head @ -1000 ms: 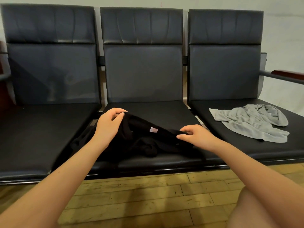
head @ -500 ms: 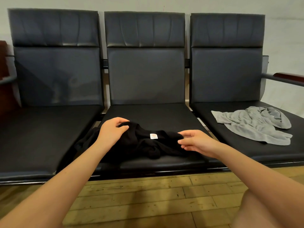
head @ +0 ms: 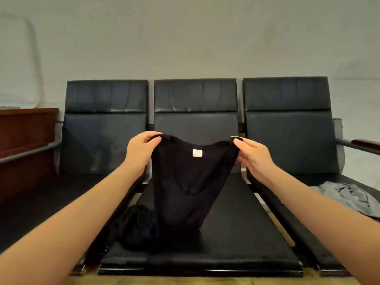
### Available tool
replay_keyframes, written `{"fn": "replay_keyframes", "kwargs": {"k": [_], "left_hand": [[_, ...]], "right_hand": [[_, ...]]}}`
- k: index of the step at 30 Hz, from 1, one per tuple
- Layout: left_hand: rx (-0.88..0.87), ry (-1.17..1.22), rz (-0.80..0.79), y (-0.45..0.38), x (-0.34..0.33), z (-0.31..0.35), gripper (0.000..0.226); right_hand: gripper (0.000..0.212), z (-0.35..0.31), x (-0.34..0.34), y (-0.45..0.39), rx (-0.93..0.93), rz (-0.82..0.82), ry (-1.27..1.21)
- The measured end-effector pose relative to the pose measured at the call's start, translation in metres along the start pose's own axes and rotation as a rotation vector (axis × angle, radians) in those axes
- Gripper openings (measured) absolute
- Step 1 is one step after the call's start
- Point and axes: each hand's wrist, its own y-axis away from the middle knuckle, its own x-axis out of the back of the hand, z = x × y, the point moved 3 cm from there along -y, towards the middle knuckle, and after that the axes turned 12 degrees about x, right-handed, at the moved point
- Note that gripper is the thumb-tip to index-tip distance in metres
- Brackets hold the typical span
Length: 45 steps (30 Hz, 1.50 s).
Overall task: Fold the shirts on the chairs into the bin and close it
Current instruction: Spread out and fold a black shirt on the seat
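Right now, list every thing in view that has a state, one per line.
black shirt: held up by its shoulders, label facing the camera, lower part bunched on the middle seat.
grey shirt: crumpled, lying on the right seat, untouched.
left hand: fingers grip one shoulder of the black shirt.
right hand: pinches the other shoulder.

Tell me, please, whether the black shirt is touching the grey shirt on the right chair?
Apart. The head view shows the black shirt over the middle chair, the grey shirt on the right chair.
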Motion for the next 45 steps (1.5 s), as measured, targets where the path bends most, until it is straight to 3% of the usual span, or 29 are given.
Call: {"fn": "replay_keyframes", "kwargs": {"k": [5,10,17,23,28,34,37,39,42,45], "left_hand": [[-0.136,0.171,0.075,-0.048,0.018,0.128,0.015],[-0.28,0.249,0.169,-0.053,0.037,0.215,0.014],[-0.357,0.341,0.226,-0.052,0.047,0.284,0.018],[-0.389,0.36,0.231,-0.052,0.035,0.308,0.016],[-0.256,0.081,0.146,-0.067,0.017,0.253,0.022],[-0.094,-0.281,0.081,-0.055,0.008,0.12,0.018],[-0.058,-0.511,0.085,-0.05,0.002,0.056,0.013],[0.082,-0.469,0.075,-0.055,-0.006,0.013,0.011],[0.38,-0.187,0.001,-0.069,-0.02,-0.045,0.018],[0.484,-0.008,-0.039,-0.095,-0.037,-0.085,0.026]], "right_hand": [[0.019,-0.095,-0.036,-0.08,0.165,0.034,-0.099],[0.012,-0.182,-0.063,-0.126,0.384,0.073,-0.069],[0.013,-0.259,-0.078,-0.149,0.594,0.178,-0.019],[0.014,-0.282,-0.077,-0.16,0.656,0.226,0.038],[0.01,-0.232,-0.053,-0.152,0.546,0.165,0.199],[0.022,-0.118,-0.001,-0.109,0.283,-0.07,0.65],[0.007,-0.055,0.016,-0.088,0.087,-0.132,0.773],[0.014,-0.013,0.021,-0.08,-0.078,-0.166,0.736],[0.009,0.039,0.018,-0.073,-0.326,-0.107,0.548],[0.014,0.082,0.011,-0.085,-0.419,-0.004,0.434]]}}
